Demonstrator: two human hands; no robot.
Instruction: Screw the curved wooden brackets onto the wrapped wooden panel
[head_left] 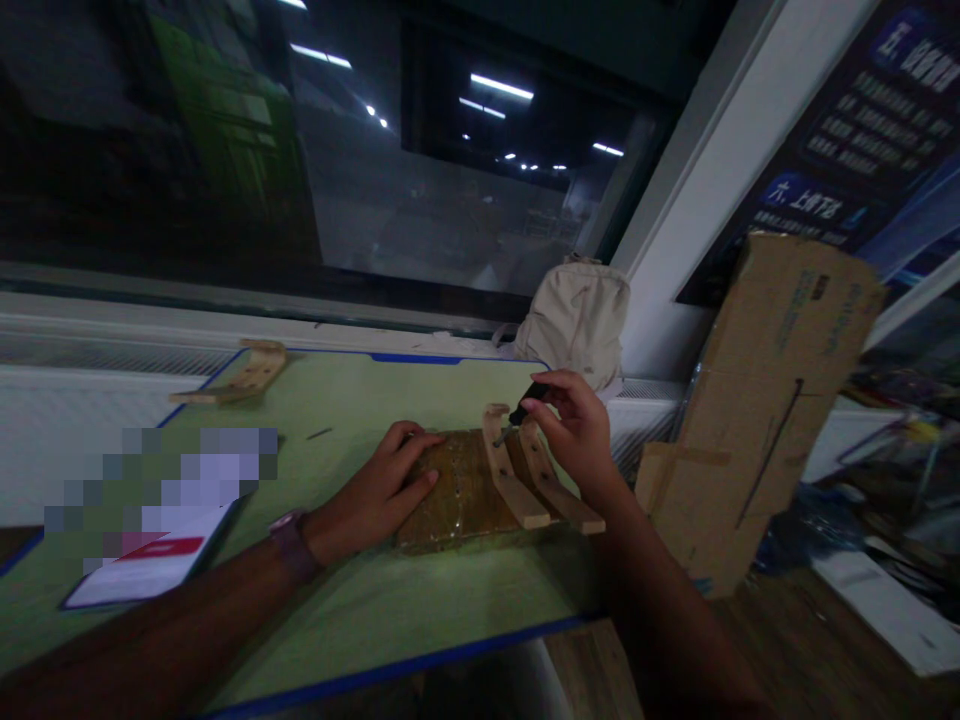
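Window: lg., dark glass [375, 200], behind table; lights showing in it.
Table: green top w/ blue edging [360, 620], against window wall.
Cardboard: tall brown sheet [780, 400], leaning, R of table; printed marks, tape.
Poster: dark w/ pale lettering [832, 150], upper R, part in view.
Backpack: pale fabric [574, 315], far side of table, by window.
Booklet: white w/ red band [180, 530], L side of table; upper part pixelated.
Box: brown, low, tape-like shine [450, 500], mid-table, in front of person, under both strips.
L hand: palm down on L end of box [386, 480], fingers slightly bent, relaxed, half spread.
R hand: fingers closed on screwdriver handle [574, 425], above far end of strips.
Wood strips, pr.: curved, w/ holes; L strip [512, 490] & R strip [556, 490], side by side on R half of box, near ends overhanging.
Third strip: curved, holed [255, 375], far L corner of table.
Screwdriver: blk. handle [526, 404], tilted, tip at L strip; contact unclear.
Wristband: dark [292, 545], L wrist.
Thin bit: dark sliver [319, 433], on table, betw. third strip & L hand.
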